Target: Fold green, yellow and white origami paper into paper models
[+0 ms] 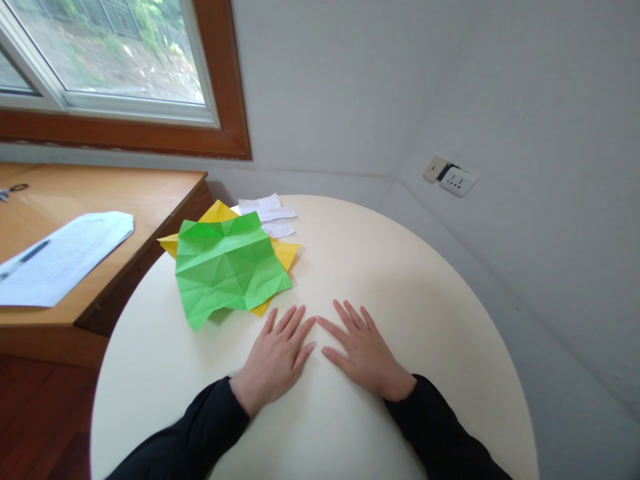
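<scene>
My left hand (277, 353) lies palm down on the round white table (330, 433), its fingers spread and holding nothing. Across from it, my right hand (363, 350) rests flat in the same way, fingers apart. The two index fingertips nearly meet; whether they touch I cannot tell. Just beyond my left hand is a creased sheet of green paper (227, 267), its folds standing up a little. Beneath the green sheet, corners of yellow paper (286, 254) stick out on several sides.
White paper strips (270, 212) lie behind the green sheet. On the left, a wooden desk (165, 193) holds printed sheets (85, 247), a pen (25, 259) and scissors (13, 191). A window (130, 53) and a wall socket (457, 181) are farther back.
</scene>
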### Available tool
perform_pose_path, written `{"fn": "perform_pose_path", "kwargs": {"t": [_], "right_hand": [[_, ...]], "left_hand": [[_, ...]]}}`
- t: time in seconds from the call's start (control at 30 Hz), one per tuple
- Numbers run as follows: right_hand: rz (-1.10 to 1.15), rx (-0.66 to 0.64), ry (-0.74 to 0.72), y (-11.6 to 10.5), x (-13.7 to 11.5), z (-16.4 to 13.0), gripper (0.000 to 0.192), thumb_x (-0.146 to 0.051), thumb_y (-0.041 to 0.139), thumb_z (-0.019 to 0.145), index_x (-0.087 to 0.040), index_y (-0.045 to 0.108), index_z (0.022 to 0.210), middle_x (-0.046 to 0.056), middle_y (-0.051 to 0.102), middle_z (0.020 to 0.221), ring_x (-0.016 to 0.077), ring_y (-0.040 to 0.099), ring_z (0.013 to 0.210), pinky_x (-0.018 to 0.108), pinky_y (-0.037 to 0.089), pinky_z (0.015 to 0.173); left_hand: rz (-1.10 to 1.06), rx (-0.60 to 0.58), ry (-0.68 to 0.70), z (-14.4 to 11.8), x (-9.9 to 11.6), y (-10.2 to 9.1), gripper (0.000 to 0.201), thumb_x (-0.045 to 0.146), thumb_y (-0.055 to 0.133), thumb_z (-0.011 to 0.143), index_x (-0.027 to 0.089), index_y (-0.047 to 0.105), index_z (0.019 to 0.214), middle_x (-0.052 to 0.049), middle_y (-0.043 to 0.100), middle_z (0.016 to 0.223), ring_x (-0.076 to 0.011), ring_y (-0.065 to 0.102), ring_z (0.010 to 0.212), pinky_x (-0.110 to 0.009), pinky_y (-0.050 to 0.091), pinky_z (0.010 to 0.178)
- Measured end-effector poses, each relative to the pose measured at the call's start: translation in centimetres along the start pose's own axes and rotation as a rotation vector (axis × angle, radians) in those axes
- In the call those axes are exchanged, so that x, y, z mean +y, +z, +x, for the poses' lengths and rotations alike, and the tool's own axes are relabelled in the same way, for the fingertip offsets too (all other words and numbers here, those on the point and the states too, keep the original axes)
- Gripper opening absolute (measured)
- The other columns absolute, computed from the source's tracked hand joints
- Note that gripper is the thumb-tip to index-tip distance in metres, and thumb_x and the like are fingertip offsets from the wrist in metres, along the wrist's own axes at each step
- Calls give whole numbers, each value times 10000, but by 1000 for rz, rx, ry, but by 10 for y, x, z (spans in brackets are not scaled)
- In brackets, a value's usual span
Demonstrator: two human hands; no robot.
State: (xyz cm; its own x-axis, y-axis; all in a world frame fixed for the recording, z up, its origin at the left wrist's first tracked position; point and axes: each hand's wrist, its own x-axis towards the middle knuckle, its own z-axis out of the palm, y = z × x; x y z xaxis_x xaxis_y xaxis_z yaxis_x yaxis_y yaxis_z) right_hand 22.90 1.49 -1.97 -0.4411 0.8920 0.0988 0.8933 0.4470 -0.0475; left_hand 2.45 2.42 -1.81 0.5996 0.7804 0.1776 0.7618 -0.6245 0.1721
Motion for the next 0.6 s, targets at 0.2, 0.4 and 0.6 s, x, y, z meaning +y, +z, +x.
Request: {"fn": "perform_pose_path", "kwargs": {"t": [0.2, 0.4, 0.6], "right_hand": [[-10, 23, 0, -1, -3, -1, 523, -471, 428, 879, -334, 334, 1375, 111, 307, 1463, 307, 268, 1344, 525, 235, 1053], [-19, 52, 3, 3, -3, -3, 570, -468, 378, 895, -245, 278, 1410, 107, 287, 1472, 292, 241, 1356, 522, 218, 1068], [-21, 58, -1, 7, -2, -3, 657, -508, 286, 905, -113, 218, 1426, 134, 281, 1467, 283, 240, 1357, 509, 209, 1082]], "left_hand": [[6, 7, 7, -1, 0, 2, 481, 408, 282, 932, 190, 407, 1342, -133, 412, 1399, -266, 360, 1301, -543, 237, 1063], [-23, 29, 38, -3, -6, 5, 466, 382, 282, 936, 181, 417, 1334, -139, 416, 1394, -256, 349, 1308, -545, 242, 1063], [-83, 57, 56, -18, -4, -3, 436, 319, 300, 936, 173, 405, 1333, -134, 460, 1364, -229, 397, 1280, -480, 328, 1048]]}}
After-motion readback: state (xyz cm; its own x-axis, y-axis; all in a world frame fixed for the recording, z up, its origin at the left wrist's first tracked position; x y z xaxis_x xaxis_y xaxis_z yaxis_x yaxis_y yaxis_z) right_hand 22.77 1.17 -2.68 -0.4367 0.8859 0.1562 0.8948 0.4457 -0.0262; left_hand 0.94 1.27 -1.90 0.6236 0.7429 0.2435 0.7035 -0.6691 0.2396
